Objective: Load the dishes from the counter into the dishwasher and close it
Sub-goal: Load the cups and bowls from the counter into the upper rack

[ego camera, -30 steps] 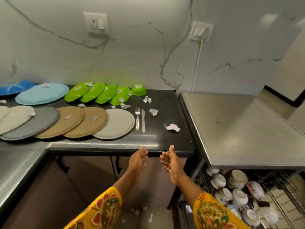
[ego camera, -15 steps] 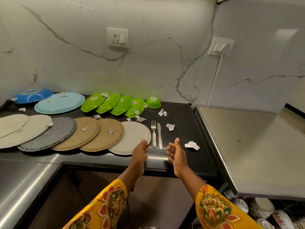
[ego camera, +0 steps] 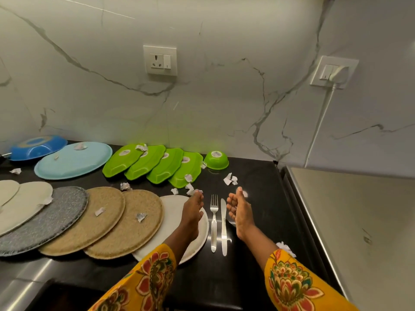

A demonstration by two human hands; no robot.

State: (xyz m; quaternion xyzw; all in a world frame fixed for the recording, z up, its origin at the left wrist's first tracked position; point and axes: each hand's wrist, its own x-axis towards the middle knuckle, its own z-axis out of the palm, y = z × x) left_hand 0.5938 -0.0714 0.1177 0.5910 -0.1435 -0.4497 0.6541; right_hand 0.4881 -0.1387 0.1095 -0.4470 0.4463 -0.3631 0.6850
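Hands (ego camera: 215,212) advanced, open, empty, flanking fork (ego camera: 214,221), knife (ego camera: 224,225).

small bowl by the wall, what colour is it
Bright green small bowl, upside down with a pale sticker on its base; the head view shows it.

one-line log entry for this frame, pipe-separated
phase: reach | left hand: open, over white plate | right hand: open, empty | fork, knife: on counter between hands | loaded: none visible

Plates (ego camera: 74,161), fork (ego camera: 213,223), knife (ego camera: 224,227) on black counter (ego camera: 258,182)
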